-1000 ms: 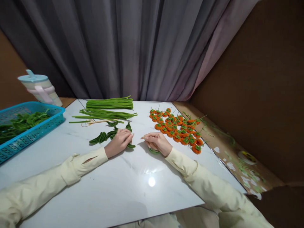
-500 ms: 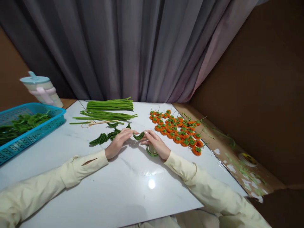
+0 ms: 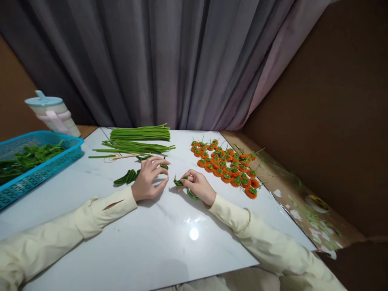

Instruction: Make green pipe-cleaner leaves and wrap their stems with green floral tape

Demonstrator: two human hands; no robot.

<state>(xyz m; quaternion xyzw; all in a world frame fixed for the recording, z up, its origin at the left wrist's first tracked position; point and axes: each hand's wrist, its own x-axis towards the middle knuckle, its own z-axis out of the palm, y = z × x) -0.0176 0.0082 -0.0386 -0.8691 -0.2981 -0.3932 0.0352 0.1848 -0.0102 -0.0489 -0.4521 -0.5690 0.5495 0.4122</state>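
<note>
Between the thumb and fingers of my right hand (image 3: 198, 186) is a dark green fuzzy leaf (image 3: 178, 182), its pointed end facing left. Under that hand lies a roll of green tape (image 3: 192, 195), partly covered by it. My left hand (image 3: 149, 178) is open, fingers curved and apart, with nothing seen in its grasp. It hovers over a group of dark green fuzzy leaves (image 3: 129, 178) and hides several of them. Behind it, a thin wooden stick (image 3: 129, 157) lies by a bundle of green fuzzy stems (image 3: 136, 146).
Several orange fuzzy flowers (image 3: 227, 163) with green tops cover the table's right side. A blue basket (image 3: 39, 169) of green leaves stands at left, a lidded cup (image 3: 54, 115) behind it. Another stem bundle (image 3: 140, 133) lies near the curtain (image 3: 163, 60). Scraps (image 3: 321, 232) and a yellow-centred roll (image 3: 317, 203) lie at right.
My left hand has let go of the leaf, moved left and spread its fingers. My right hand has kept the leaf and brought it slightly lower, turning it.
</note>
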